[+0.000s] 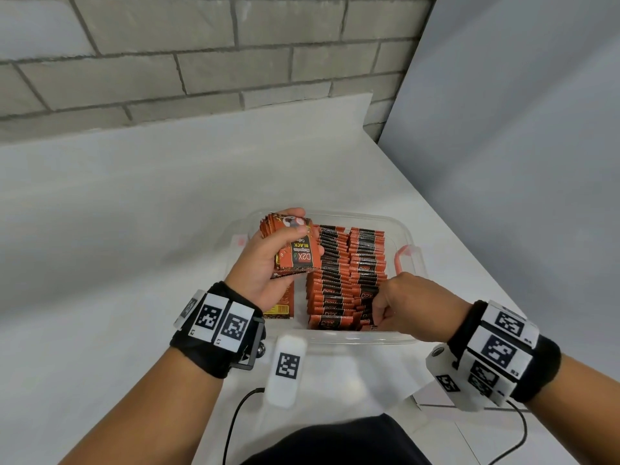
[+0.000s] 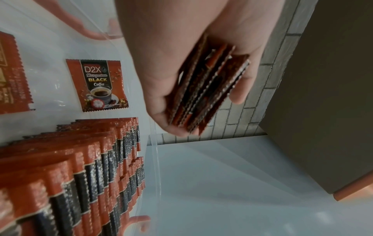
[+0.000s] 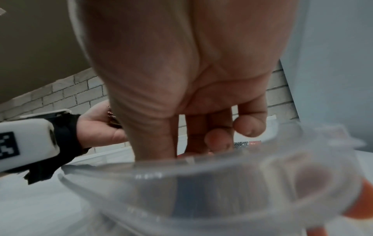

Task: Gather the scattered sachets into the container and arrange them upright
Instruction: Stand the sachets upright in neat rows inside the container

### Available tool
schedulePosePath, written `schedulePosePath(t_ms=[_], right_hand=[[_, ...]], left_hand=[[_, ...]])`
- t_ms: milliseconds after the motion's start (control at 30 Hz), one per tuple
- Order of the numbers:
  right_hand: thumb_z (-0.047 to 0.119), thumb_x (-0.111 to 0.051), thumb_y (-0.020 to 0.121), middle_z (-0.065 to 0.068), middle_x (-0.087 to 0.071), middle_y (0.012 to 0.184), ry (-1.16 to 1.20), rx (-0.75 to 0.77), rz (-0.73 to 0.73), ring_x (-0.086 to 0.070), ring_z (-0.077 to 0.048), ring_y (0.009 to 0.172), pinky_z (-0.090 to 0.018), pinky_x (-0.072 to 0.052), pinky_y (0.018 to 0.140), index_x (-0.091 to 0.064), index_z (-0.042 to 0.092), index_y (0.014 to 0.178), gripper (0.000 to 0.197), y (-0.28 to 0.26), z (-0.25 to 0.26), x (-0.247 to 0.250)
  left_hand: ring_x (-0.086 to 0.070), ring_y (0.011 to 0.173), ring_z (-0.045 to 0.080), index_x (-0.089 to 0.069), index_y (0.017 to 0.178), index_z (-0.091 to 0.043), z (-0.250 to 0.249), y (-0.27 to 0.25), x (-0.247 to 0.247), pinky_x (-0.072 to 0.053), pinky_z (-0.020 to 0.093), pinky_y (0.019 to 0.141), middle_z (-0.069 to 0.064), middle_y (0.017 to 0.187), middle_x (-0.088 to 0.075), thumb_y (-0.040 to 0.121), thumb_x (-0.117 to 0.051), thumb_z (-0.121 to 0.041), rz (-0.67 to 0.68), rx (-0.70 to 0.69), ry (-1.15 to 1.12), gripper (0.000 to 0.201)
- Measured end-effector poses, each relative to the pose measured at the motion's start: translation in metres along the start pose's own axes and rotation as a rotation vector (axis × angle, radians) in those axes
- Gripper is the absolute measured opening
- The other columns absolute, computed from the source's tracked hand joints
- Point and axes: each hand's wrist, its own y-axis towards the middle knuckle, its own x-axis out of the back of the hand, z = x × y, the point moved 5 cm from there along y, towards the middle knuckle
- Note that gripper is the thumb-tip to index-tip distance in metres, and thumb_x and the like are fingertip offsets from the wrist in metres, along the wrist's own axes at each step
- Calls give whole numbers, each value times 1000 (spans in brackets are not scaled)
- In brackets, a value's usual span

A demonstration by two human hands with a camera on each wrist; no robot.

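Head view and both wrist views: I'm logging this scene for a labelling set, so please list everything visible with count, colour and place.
Clear plastic container: one, transparent with orange latches, on the table before the person.
Upright orange-and-black coffee sachets: two rows, too many to count, standing in the container's right part.
Flat sachets on the container floor: at least two, orange, left part, beside the rows.
Held bundle of sachets: several, orange, in the left hand above the container.
White table: one, under everything.
Grey brick wall: behind the table.
Wrist bands with black-and-white markers: one per wrist.
Left hand: grips the bundle.
Right hand: fingers curled at the near end of the rows; the grip is hidden.
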Motion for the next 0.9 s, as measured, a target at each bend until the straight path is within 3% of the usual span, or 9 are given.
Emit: schedulePosePath(t_ms=[100, 267, 333, 400, 533, 633, 767, 833, 900], right_hand=[[15, -63, 85, 9, -70, 86, 18, 1, 6, -63, -9, 78, -28, -54, 74, -74, 20, 86, 12, -1, -1, 0], [14, -63, 85, 10, -66, 80, 140, 15, 39, -59, -5, 73, -13, -45, 64, -72, 17, 86, 10, -5, -4, 6], [18, -66, 86, 10, -64, 74, 277, 32, -31, -56, -2, 64, -14, -43, 59, -70, 19, 85, 4, -8, -1, 18], [21, -67, 86, 9, -61, 71, 473, 57, -233, -53, -2, 55, -12, -41, 53, -68, 20, 87, 2, -11, 5, 39], [34, -67, 83, 9, -62, 81, 707, 71, -549, -56, -15, 67, -23, -48, 66, -60, 33, 102, 20, -14, 20, 74], [38, -71, 77, 3, -65, 82, 824, 72, -503, -58, -17, 67, -36, -50, 67, -55, 30, 103, 31, -4, 30, 70], [25, -74, 79, -6, -66, 78, 875, 50, -484, -64, -34, 75, -52, -55, 72, -53, 26, 98, 28, 5, 35, 63], [16, -68, 85, -12, -64, 81, 876, 61, -514, -65, -33, 74, -53, -54, 73, -55, 27, 105, 26, 8, 35, 67], [10, -59, 91, -12, -60, 85, 853, 96, -539, -65, -21, 71, -43, -55, 71, -58, 30, 113, 29, 10, 38, 72]], left_hand=[[-69, 80, 26, -60, 113, -14, 0, -2, 0, -56, 34, 71, 13, 95, -68, 76, -63, -6, 7, 2, 6, 39], [-68, 93, 32, -56, 126, -9, 2, -4, -2, -57, 37, 78, 21, 109, -66, 72, -63, -7, 5, 36, 58, 54], [-66, 96, 33, -57, 126, -8, 3, -5, -3, -57, 37, 79, 21, 112, -65, 72, -64, -6, 16, 45, 80, 54], [-67, 93, 31, -59, 122, -8, 4, -7, -7, -58, 37, 75, 20, 108, -67, 73, -62, -3, 63, 56, 78, 50], [-68, 90, 27, -56, 121, -9, 6, -11, -20, -57, 35, 71, 15, 104, -69, 74, -57, 4, 181, 61, 57, 49], [-69, 85, 25, -59, 116, -12, 6, -12, -26, -57, 33, 66, 14, 98, -70, 73, -56, 6, 212, 38, 34, 47], [-66, 95, 29, -57, 120, -7, 6, -12, -23, -57, 36, 74, 20, 110, -66, 76, -61, -1, 143, 11, 59, 45], [-67, 94, 28, -63, 115, -7, 6, -13, -19, -57, 36, 76, 17, 107, -68, 77, -64, -12, 114, 13, 85, 38], [-69, 90, 26, -71, 102, -13, 5, -13, -16, -57, 33, 72, 13, 100, -71, 79, -62, -16, 110, 8, 92, 25]])
